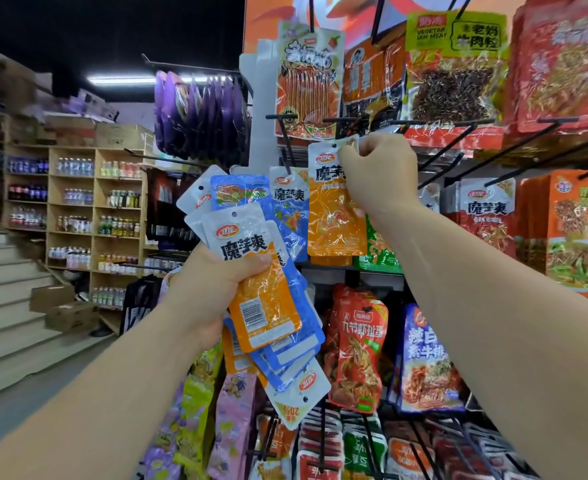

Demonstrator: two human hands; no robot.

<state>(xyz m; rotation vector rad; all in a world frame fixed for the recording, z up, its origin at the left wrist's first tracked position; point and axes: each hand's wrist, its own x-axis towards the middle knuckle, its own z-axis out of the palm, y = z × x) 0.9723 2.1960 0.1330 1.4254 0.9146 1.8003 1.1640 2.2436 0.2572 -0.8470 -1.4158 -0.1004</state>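
Right hand: the right hand is raised to the snack rack, fingers curled, pinching the white top edge of an orange konjac snack packet.
Orange packet: it hangs upright at a black peg hook; whether its hole is on the hook cannot be told.
Left hand: the left hand grips a fanned bundle of packets, orange and blue ones mixed, some upside down.
Bundle position: lower left of the hanging packet, in front of the rack.
Neighbour: a blue konjac packet hangs just left of the orange one.
Background: wooden shelves of bottled drinks stand far left, beside stairs.
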